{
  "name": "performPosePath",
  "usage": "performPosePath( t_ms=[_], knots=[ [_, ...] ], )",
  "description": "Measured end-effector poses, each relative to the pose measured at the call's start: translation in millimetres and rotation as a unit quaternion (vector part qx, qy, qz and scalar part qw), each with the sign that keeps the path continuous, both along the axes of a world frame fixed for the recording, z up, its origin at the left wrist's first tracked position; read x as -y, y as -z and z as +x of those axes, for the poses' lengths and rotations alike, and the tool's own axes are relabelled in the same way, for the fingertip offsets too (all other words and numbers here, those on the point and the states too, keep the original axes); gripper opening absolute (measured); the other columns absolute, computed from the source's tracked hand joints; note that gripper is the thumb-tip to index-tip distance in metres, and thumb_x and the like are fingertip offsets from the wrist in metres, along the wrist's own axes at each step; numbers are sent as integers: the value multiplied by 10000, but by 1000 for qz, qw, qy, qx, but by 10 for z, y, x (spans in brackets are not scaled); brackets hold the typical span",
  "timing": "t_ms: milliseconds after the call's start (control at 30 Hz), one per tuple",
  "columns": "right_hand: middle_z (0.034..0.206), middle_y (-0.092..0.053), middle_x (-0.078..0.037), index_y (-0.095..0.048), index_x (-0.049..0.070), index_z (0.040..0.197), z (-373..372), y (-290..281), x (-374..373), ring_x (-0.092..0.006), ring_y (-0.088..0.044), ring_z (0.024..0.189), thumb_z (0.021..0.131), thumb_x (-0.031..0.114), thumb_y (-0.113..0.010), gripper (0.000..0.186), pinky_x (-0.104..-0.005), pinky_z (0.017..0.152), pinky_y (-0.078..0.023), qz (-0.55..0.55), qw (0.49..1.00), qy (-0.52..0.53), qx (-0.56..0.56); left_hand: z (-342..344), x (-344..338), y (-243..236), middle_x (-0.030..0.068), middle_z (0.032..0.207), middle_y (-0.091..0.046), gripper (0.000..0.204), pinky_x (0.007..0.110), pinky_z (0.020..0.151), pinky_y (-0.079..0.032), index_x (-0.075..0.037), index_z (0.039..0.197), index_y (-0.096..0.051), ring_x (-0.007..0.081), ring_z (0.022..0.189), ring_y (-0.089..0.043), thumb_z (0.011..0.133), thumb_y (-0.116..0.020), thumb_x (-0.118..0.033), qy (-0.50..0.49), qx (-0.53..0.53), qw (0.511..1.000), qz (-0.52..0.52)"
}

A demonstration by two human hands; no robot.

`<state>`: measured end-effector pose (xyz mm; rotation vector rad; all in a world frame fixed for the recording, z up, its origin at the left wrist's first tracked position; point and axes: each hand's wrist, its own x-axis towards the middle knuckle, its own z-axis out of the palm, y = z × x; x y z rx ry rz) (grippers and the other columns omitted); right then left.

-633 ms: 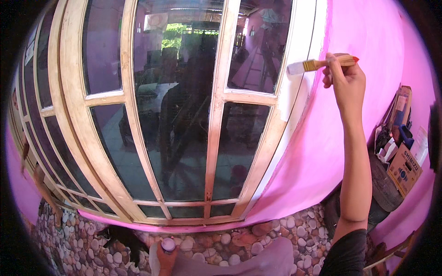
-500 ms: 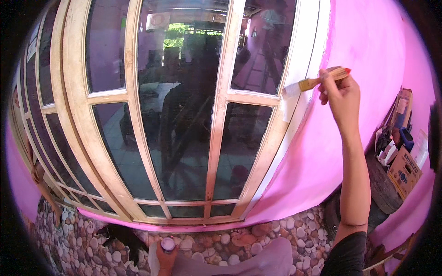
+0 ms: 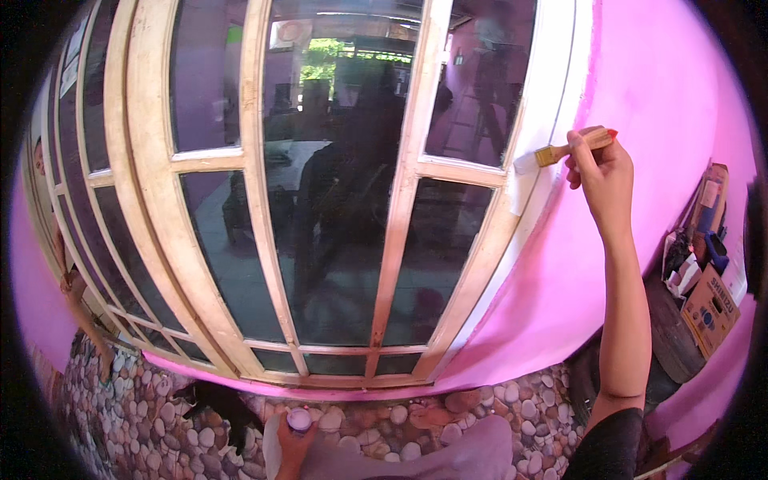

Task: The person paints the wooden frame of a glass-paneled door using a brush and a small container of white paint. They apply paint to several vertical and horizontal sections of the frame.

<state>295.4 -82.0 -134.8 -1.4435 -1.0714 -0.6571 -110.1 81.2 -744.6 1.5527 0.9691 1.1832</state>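
Note:
My right hand (image 3: 602, 172) is closed around the handle of a flat paintbrush (image 3: 552, 155), its handle tipped in red. White-coated bristles touch the right upright of a wooden window frame (image 3: 512, 188), close to where a crossbar meets it. Fresh white covers that upright above and just below the brush; further down the wood is bare and pale. Low in the view, my left hand (image 3: 290, 448) grips a small cup (image 3: 299, 419) with pale, whitish contents, held beside my leg. Some of the left fingers are hidden behind the cup.
Dark glass panes (image 3: 344, 240) fill the frame, next to a pink wall (image 3: 640, 88). At right, a cardboard box (image 3: 710, 312) and clutter sit on stacked tires (image 3: 672, 352). A black cat (image 3: 228, 416) is on the pebble-patterned floor (image 3: 352, 424). Another person's leg (image 3: 88, 324) shows far left.
The view has shifted, so the whole scene sits a little further right. The brush stays against the upright near the crossbar, seemingly slightly lower. Both hands keep their holds.

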Motion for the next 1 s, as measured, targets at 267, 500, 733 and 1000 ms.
performPosePath(
  t_ms=[267, 500, 733, 1000],
  knots=[
    [731, -608, -48, -637, -3, 956, 26, -220, 74, -84, -545, 568, 949, 213, -680, 220, -224, 497, -431, 87, 995, -41, 37, 99, 34, -114, 208, 1155, -629, 800, 384, 919, -524, 117, 1274, -500, 271, 1057, -639, 684, -905, -240, 2, -14, 999, 40],
    [716, -603, -39, -635, 1, 954, 47, 82, 91, -85, -537, 561, 963, 217, -660, 217, -232, 481, -421, -31, 999, 19, 17, 76, 96, -463, 168, 1063, -654, 729, 360, 884, -534, 70, 1225, -541, 236, 998, -661, 695, -902, -277, 0, -48, 999, 22],
    [740, -596, -31, -644, -6, 1017, 299, -135, 69, -82, -521, 581, 979, 226, -649, 235, -224, 506, -410, 81, 994, -50, 61, 45, 77, -301, 159, 1012, -679, 667, 356, 838, -546, 36, 1167, -563, 236, 952, -687, 703, -895, -309, 5, -21, 1000, 3],
    [789, -572, -29, -680, -3, 1004, 522, 489, 571, -74, -495, 647, 1011, 206, -590, 227, -215, 556, -404, 72, 995, -2, 62, 111, 112, -403, 150, 954, -688, 596, 387, 800, -544, -12, 1118, -603, 278, 915, -693, 725, -873, -368, -10, -63, 998, -4]
  ],
)
